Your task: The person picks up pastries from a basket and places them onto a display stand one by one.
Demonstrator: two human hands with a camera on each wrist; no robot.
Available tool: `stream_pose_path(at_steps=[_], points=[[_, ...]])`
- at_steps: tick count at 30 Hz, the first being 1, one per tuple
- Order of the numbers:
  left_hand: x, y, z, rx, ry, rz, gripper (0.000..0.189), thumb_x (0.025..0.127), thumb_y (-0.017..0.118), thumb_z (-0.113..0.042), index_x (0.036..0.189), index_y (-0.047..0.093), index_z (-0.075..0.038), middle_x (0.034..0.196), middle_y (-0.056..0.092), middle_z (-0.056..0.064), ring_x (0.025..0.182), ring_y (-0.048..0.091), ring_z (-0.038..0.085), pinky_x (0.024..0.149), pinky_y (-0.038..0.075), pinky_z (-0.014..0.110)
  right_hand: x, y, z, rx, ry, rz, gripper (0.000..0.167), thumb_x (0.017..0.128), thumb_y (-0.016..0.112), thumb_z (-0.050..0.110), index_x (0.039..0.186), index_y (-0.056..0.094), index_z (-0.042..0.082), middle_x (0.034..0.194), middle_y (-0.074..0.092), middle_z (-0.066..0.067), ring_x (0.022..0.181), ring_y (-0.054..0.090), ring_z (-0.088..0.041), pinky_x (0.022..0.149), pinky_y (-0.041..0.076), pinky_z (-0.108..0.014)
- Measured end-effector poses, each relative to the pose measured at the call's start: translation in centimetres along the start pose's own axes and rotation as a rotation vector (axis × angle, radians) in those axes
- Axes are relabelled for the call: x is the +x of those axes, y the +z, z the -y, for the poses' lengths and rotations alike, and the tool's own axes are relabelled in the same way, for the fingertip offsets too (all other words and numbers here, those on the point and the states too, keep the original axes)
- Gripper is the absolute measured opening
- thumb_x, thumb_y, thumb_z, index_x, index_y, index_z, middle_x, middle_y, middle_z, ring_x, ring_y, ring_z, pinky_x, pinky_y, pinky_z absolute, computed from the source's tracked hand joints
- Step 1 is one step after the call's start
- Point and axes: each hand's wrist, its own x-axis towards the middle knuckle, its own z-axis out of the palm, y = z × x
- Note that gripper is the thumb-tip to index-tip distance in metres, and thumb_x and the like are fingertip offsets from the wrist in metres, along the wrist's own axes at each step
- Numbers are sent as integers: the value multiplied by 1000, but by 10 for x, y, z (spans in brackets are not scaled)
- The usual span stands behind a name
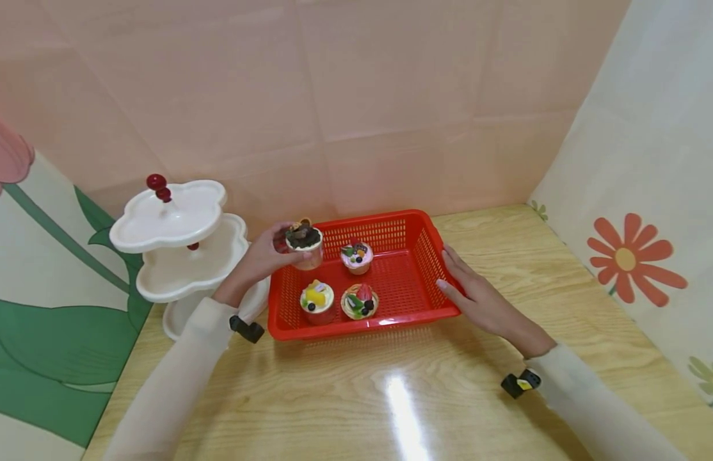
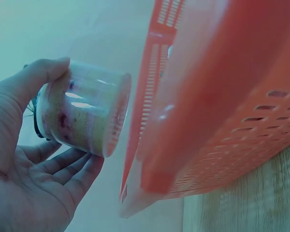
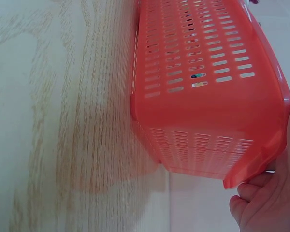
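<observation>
My left hand (image 1: 270, 255) grips a clear cup of layered cake (image 2: 87, 108) between thumb and fingers, above the left end of a red plastic basket (image 1: 399, 319). Dark crumbs and brown pieces top this cake cup. The left wrist view shows its pale layers through the clear side, tipped sideways in that picture. At the basket's right end, my right hand (image 1: 477, 299) holds the rim, fingers curled at its edge in the right wrist view. Inside the basket sit a pink-topped cupcake (image 1: 357, 257), a cup with yellow fruit (image 1: 318, 301) and a fruit tart (image 1: 359, 302).
A white three-tier stand (image 1: 178, 221) with scalloped plates and a red knob stands left of the basket, close behind my left forearm. The wooden table (image 1: 345, 397) runs up to a pink backdrop (image 1: 391, 96). A flower-printed sheet (image 1: 650, 192) hangs on the right.
</observation>
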Motion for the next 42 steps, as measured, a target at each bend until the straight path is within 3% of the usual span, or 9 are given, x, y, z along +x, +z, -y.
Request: stream_pose_path(at_steps=[9, 15, 23, 31, 38, 42], points=[[-14, -7, -12, 26, -4, -121, 68, 82, 81, -22, 139, 47, -5, 133, 61, 16, 113, 61, 27, 92, 51, 25, 1, -1, 1, -3, 6, 1, 72, 103, 47, 45, 160, 12, 18, 169, 4, 0, 153, 17, -35, 111, 34, -64], [-27, -16, -19, 12, 1, -156, 69, 84, 80, -27, 140, 46, -5, 133, 61, 16, 115, 62, 26, 92, 53, 19, 1, 1, 2, 0, 0, 1, 70, 104, 49, 39, 160, 13, 16, 169, 4, 0, 153, 17, -35, 112, 33, -64], [-44, -32, -35, 52, 0, -184, 68, 83, 80, -36, 138, 50, -11, 131, 63, 9, 116, 60, 21, 97, 52, 24, 0, 1, -1, 5, -1, -8, 70, 104, 47, 41, 160, 14, 14, 169, 3, 3, 153, 16, -34, 114, 29, -64], [-66, -46, -48, 13, -26, -214, 69, 84, 80, -29, 141, 47, -9, 137, 59, 12, 120, 58, 20, 89, 52, 13, 2, 1, -1, -5, -6, -1, 72, 103, 49, 42, 160, 13, 15, 169, 4, 1, 153, 16, -35, 113, 31, -64], [-82, -59, -55, 35, -36, -260, 64, 85, 80, -31, 138, 50, -13, 131, 62, 8, 109, 61, 9, 85, 53, 12, 2, 2, -2, -9, -1, -1, 72, 103, 47, 44, 160, 13, 15, 168, 2, 7, 153, 15, -34, 114, 28, -64], [-90, -68, -58, -2, -5, -289, 61, 85, 80, -23, 138, 52, -11, 121, 66, -4, 104, 63, 4, 85, 53, 12, 2, 3, -2, -3, -2, -2, 72, 103, 47, 43, 160, 13, 14, 168, 1, 6, 154, 15, -34, 114, 28, -64]])
